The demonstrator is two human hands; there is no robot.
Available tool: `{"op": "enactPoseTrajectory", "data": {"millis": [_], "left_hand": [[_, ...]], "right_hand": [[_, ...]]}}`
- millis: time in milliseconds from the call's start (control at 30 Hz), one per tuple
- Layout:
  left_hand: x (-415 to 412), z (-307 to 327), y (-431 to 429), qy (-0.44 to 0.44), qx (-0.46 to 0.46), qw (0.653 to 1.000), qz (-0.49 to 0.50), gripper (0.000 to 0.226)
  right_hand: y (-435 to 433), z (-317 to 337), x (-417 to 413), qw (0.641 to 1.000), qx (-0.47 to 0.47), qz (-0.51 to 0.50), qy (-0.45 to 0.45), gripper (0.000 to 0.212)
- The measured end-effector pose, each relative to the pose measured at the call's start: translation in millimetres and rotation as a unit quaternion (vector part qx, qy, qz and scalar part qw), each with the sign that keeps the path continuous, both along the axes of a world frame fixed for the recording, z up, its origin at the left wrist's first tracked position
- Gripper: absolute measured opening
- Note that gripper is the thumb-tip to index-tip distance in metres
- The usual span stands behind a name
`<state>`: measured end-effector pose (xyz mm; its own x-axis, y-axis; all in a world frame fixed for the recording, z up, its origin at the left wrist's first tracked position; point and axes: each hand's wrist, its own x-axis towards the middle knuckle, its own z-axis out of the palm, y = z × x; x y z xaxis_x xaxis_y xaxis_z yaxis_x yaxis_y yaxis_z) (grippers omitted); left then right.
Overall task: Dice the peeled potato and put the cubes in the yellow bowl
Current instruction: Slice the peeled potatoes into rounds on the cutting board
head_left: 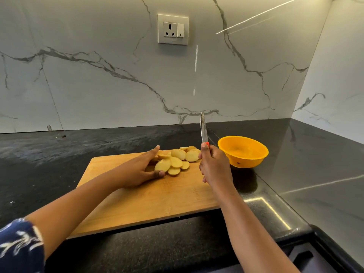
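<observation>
Several round potato slices lie in a loose overlapping pile at the far end of a wooden cutting board. My left hand lies at the pile's left side, fingers stretched out along it and thumb touching the nearest slice. My right hand grips the red handle of a knife, whose blade points up and away, just right of the slices. The yellow bowl stands empty on the counter to the right of the board.
The board rests on a black stone counter and overhangs its near edge. A marble-patterned wall with a power socket rises behind. The counter turns a corner on the right.
</observation>
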<state>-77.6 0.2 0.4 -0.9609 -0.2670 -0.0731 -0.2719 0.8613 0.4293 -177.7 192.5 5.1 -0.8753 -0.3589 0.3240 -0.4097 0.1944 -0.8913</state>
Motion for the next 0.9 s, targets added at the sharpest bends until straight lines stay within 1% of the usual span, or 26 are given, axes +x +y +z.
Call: {"op": "enactPoseTrajectory", "data": {"millis": [100, 200, 300, 367, 400, 467, 500, 533, 633, 700, 900], "left_hand": [[-16.0, 2.0, -2.2, 0.006, 0.013, 0.999, -0.03, 0.093], [-24.1, 3.1, -6.7, -0.005, 0.036, 0.998, -0.045, 0.094], [-29.6, 10.8, -9.3, 0.025, 0.089, 0.995, -0.03, 0.104], [-40.1, 19.9, -9.5, 0.062, 0.09, 0.994, -0.02, 0.113], [-49.4, 23.9, -9.0, 0.072, 0.081, 0.994, -0.023, 0.11], [-73.8, 30.6, -4.4, 0.075, 0.069, 0.994, -0.037, 0.084], [-87.0, 33.4, -0.9, 0.062, 0.072, 0.994, -0.045, 0.071], [-98.7, 36.2, 3.0, 0.039, 0.084, 0.994, -0.051, 0.064], [-123.8, 38.9, 11.2, -0.048, 0.126, 0.988, -0.078, 0.062], [-131.3, 37.6, 13.6, -0.089, 0.133, 0.983, -0.092, 0.062], [-128.5, 33.7, 8.4, -0.097, 0.169, 0.976, -0.103, 0.06]], "right_hand": [[1.3, 1.0, -2.1, 1.0, -0.011, -0.011, -0.013, 0.038], [2.0, 1.5, -2.2, 0.999, -0.025, -0.019, -0.022, 0.039], [2.6, 2.0, -2.5, 0.999, -0.042, -0.02, -0.024, 0.039], [3.4, 2.8, -3.5, 0.997, -0.066, -0.019, -0.027, 0.039], [4.2, 3.3, -4.2, 0.996, -0.077, -0.018, -0.03, 0.038], [5.8, 4.2, -5.8, 0.995, -0.089, -0.02, -0.038, 0.037], [6.3, 4.6, -7.0, 0.995, -0.093, -0.022, -0.042, 0.037], [6.8, 4.7, -7.6, 0.994, -0.097, -0.022, -0.046, 0.038], [6.8, 5.1, -7.7, 0.994, -0.103, -0.02, -0.043, 0.039], [5.8, 4.2, -7.4, 0.994, -0.104, -0.014, -0.032, 0.039], [2.0, 0.2, -8.2, 0.996, -0.087, -0.004, 0.004, 0.037]]}}
